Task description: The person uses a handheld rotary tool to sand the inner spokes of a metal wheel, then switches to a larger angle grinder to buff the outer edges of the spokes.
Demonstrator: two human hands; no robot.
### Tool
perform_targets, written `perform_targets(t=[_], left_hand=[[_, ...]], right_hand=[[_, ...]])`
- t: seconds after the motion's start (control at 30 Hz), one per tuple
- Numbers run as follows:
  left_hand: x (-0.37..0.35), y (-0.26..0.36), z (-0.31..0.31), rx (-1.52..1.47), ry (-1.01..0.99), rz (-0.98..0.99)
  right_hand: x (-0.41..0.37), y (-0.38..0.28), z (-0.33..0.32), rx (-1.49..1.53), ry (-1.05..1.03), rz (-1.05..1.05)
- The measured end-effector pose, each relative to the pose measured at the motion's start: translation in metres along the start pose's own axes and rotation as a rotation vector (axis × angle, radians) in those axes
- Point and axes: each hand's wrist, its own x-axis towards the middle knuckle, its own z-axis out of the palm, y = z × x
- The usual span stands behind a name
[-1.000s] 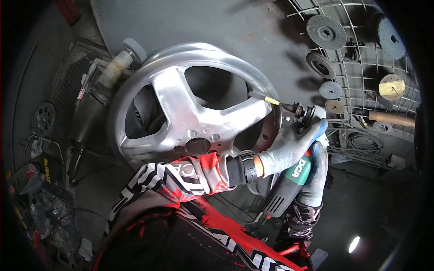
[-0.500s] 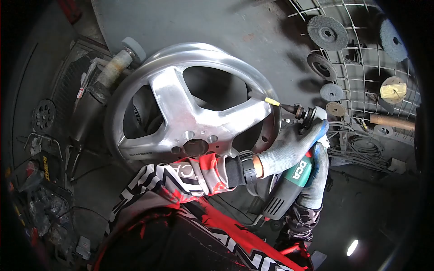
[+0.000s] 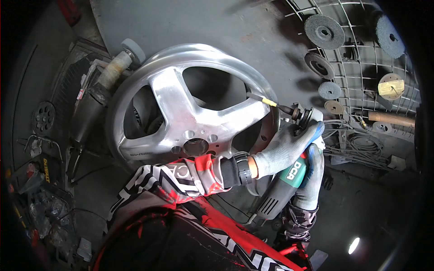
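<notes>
A green and black DCA power grinder [image 3: 276,195] is held in both gloved hands. My left hand [image 3: 285,151] is closed around its front, close behind the metal head. Farther back, my right hand [image 3: 312,174] wraps the green body, partly hidden behind the tool. From the head a dark spindle attachment with a yellow band [image 3: 269,102] points left. Its thin tip overlaps the edge of a spoke near the rim of the bare-metal alloy wheel [image 3: 165,97]. The wheel lies face up, its spokes bright, with a dark centre bore.
At right, a wire rack [image 3: 357,58] carries several abrasive discs, including a grey disc [image 3: 324,31]. Coiled cable [image 3: 364,142] hangs below it. Left of the wheel lies another power tool [image 3: 88,110] with a pale round head. Clutter and a DeWalt box [image 3: 46,170] sit at far left.
Both hands and the grinder have shifted slightly left and tilted. The attachment's dark tip now shows more over the spoke edge. The wheel stays in place.
</notes>
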Motion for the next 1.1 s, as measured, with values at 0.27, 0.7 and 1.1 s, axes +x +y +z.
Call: perform_targets(t=[0.27, 0.7, 1.1], left_hand=[[-0.023, -0.001, -0.001, 0.017, 0.103, -0.029], [-0.039, -0.015, -0.016, 0.072, 0.086, 0.034], [-0.034, -0.001, -0.021, 0.048, -0.035, 0.01]], right_hand=[[-0.011, 0.014, 0.002, -0.044, 0.042, -0.002], [-0.027, 0.03, 0.007, -0.068, 0.019, -0.006], [-0.03, 0.034, 0.018, -0.198, 0.109, -0.127]])
